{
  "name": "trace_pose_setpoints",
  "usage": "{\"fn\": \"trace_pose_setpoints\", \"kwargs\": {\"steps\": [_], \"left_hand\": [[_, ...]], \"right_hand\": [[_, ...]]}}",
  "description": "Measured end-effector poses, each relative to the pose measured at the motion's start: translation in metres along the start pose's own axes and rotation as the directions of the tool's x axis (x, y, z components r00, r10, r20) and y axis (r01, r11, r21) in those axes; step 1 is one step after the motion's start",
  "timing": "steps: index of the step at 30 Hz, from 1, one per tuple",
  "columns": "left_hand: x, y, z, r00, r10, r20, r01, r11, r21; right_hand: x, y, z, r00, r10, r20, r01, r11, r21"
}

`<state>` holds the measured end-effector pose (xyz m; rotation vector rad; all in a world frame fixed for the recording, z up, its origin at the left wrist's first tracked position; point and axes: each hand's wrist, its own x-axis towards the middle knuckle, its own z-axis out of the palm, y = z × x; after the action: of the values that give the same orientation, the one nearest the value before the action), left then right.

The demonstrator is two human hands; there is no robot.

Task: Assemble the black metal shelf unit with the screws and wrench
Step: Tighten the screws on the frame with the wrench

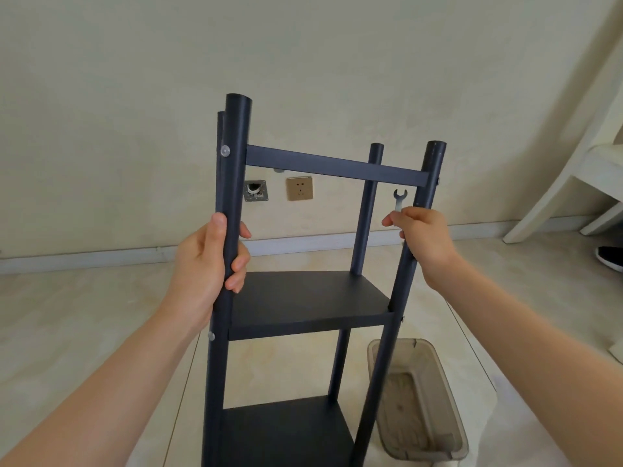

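The black metal shelf unit (303, 305) stands upright on the floor with round posts, two flat shelves and a crossbar (337, 166) near the top. Silver screw heads (225, 150) show on the near left post. My left hand (209, 261) grips that near left post just above the upper shelf. My right hand (424, 241) holds a small silver open-end wrench (399, 198) that points upward, and the hand lies against the near right post (431, 173) below the crossbar.
A translucent grey plastic bin (438, 416) lies on the tiled floor right of the shelf unit. The wall behind carries a socket (299, 188) and an open wall box (256, 191). White furniture (590, 183) and a black shoe (610, 257) are at the right.
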<state>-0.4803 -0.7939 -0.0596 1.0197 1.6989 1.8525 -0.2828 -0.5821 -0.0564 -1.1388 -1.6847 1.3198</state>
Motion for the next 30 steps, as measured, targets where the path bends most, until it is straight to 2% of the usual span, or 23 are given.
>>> {"fn": "trace_pose_setpoints", "kwargs": {"steps": [6, 16, 24, 30], "left_hand": [[0.0, -0.009, -0.023, 0.988, 0.062, -0.143, -0.042, 0.989, 0.145], [0.004, -0.024, -0.043, 0.964, 0.016, -0.267, 0.052, 0.968, 0.244], [0.015, -0.04, -0.063, 0.893, -0.116, -0.435, 0.169, 0.982, 0.085], [0.02, -0.046, -0.068, 0.867, -0.154, -0.474, 0.198, 0.979, 0.044]], "right_hand": [[-0.009, -0.007, 0.019, 0.994, -0.1, 0.042, 0.1, 0.995, -0.006], [-0.02, -0.016, 0.033, 0.972, -0.202, 0.119, 0.207, 0.978, -0.034], [-0.04, -0.033, 0.042, 0.938, -0.279, 0.207, 0.304, 0.947, -0.1], [-0.051, -0.047, 0.038, 0.904, -0.31, 0.295, 0.313, 0.949, 0.04]]}}
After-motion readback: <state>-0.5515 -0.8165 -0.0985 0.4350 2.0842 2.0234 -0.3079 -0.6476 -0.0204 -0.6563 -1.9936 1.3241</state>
